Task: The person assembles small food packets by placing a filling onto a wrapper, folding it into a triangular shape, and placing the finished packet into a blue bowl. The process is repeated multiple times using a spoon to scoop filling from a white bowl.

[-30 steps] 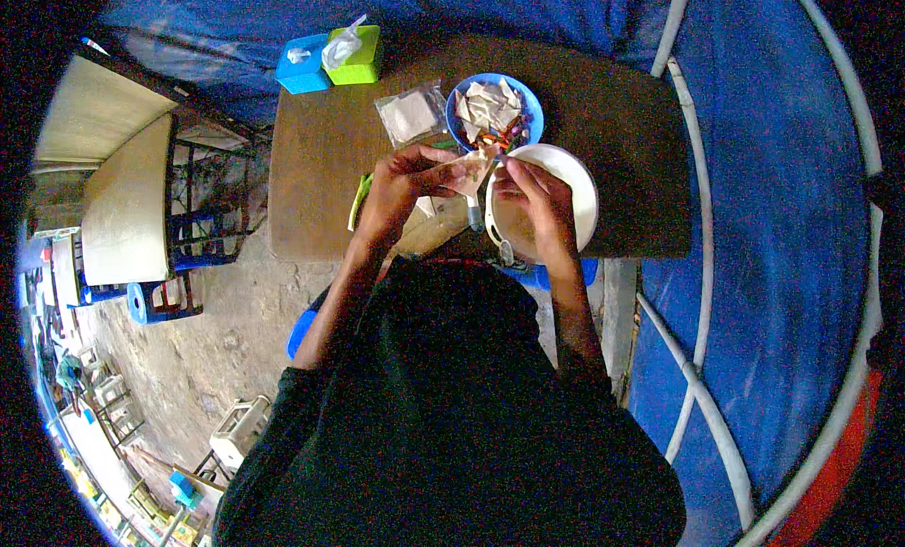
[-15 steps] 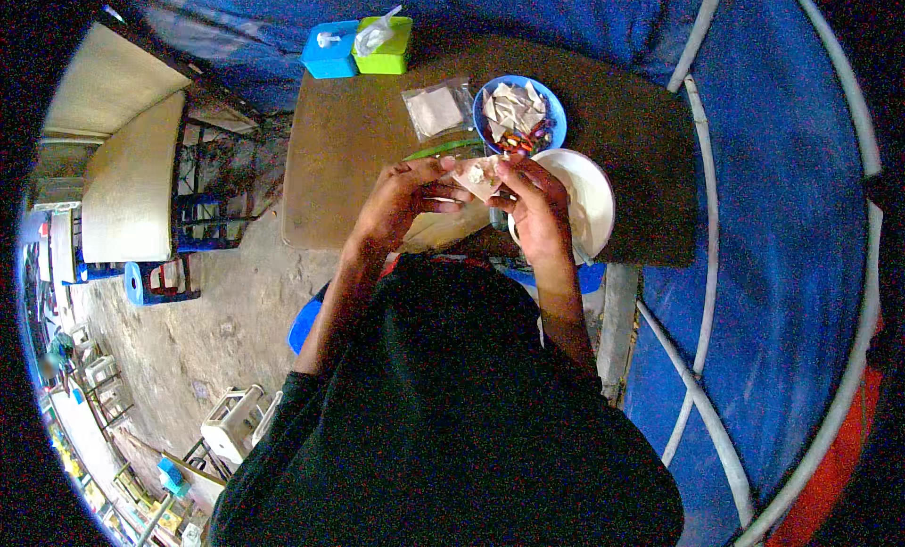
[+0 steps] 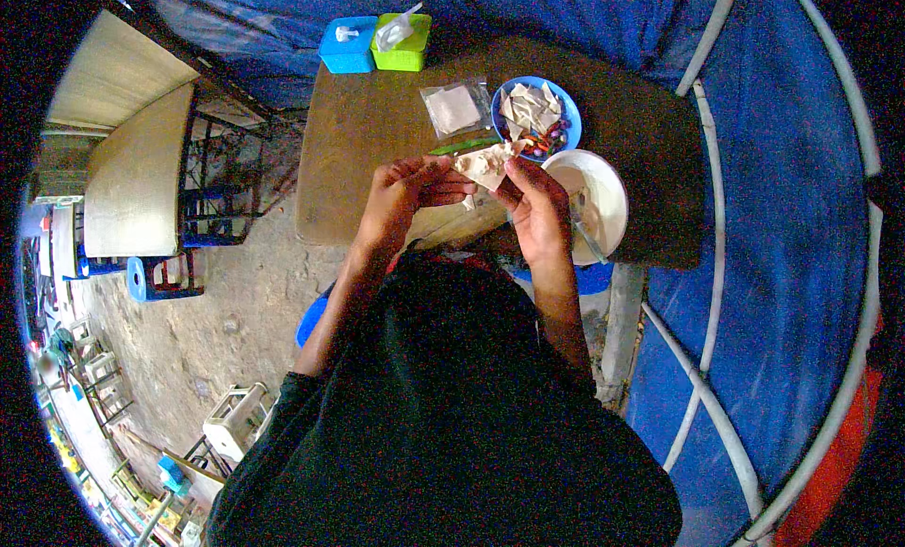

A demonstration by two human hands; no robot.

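Between my two hands, above the table's near edge, is a thin pale dumpling wrapper with lumpy whitish filling on it. My left hand pinches its left corner. My right hand grips the other side, thumb towards me. A small white scrap shows just under the left fingers. Beyond the right hand stands a blue bowl holding folded pale wrappers, red chillies and purple shallots. A white bowl with pale contents and a utensil handle sits right beside my right hand, partly covered by it.
On the brown table lie a clear packet of square wrappers and a long green strip. Blue and green boxes stand at the far edge. Poles and blue sheeting line the right side.
The wrapper is tilted and spread wider, so more filling shows. A white scrap now appears below my left fingers. The whole scene has shifted slightly rightward in view.
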